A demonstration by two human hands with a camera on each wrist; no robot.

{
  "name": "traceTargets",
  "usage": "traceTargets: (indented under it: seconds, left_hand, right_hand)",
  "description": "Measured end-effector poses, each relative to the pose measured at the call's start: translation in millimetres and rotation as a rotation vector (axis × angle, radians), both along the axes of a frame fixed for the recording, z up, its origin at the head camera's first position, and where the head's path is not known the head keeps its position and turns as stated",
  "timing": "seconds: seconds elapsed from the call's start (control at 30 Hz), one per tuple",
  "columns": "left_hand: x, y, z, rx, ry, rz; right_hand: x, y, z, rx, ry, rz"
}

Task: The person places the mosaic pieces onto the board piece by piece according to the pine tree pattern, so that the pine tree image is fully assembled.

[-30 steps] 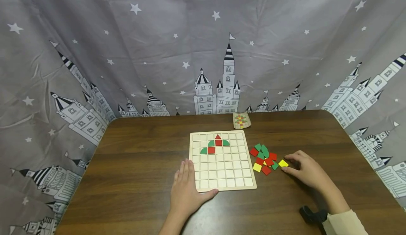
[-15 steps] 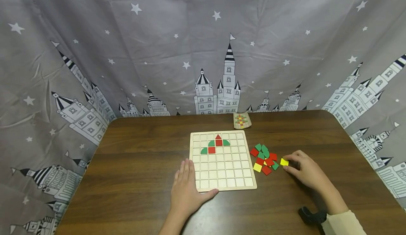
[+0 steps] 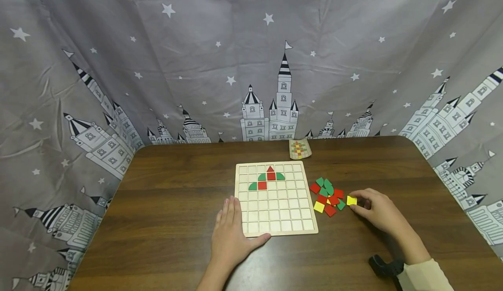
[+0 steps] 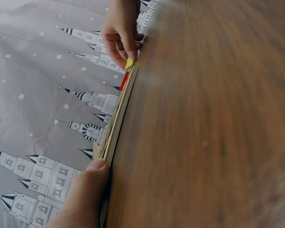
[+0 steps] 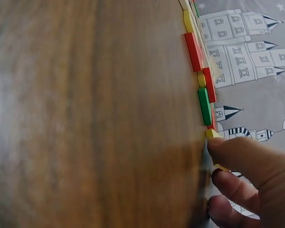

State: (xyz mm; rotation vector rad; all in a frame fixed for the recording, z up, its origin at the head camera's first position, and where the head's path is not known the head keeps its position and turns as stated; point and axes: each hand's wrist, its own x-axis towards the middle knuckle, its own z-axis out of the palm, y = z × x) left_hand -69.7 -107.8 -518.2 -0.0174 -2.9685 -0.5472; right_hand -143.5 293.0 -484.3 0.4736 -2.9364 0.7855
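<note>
Between thumb and fingers my right hand [image 3: 379,210] pinches a yellow square tile [image 3: 351,200], just right of a loose pile of tiles. In the left wrist view that yellow tile [image 4: 129,63] shows tilted at the fingertips. My left hand [image 3: 232,236] rests against the lower left corner of a pale wooden grid board [image 3: 283,206], fingers straight along its left side and thumb along its front edge. Near the board's top lie a red triangle [image 3: 270,169], red squares [image 3: 262,186] and green quarter-round tiles [image 3: 253,186].
The pile holds several red squares [image 3: 329,211], green pieces [image 3: 328,188] and a yellow square [image 3: 319,207], some overlapping. A slightly curled pattern card [image 3: 299,149] lies behind the board at the table's back edge. A grey castle-print curtain [image 3: 196,64] hangs behind the brown wooden table [image 3: 169,221].
The yellow tile has turned and tilted up in my right hand's fingers, which have closed in on it. My left hand and the board stay in place.
</note>
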Motion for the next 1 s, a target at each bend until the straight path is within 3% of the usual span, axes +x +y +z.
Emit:
traceTargets:
  seconds: [0.33,0.5,0.73,1.0]
  left_hand:
    - [-0.4,-0.2,0.0,0.008,0.008,-0.004]
    - [-0.2,-0.5,0.0,0.008,0.008,-0.003]
    - [-0.2,-0.6,0.5,0.004,0.000,-0.003]
    - [0.0,-1.0,1.1,0.003,-0.005,-0.001]
  right_hand:
    - [-3.9,-2.8,1.9,0.014,-0.051,0.002]
    - [-9.6,-13.8,6.7,0.006,-0.038,0.014]
    - [-22.8,-48.0,14.0,-0.024,-0.048,0.039]
    - [-40.3,-106.5,19.3,-0.054,-0.079,0.116]
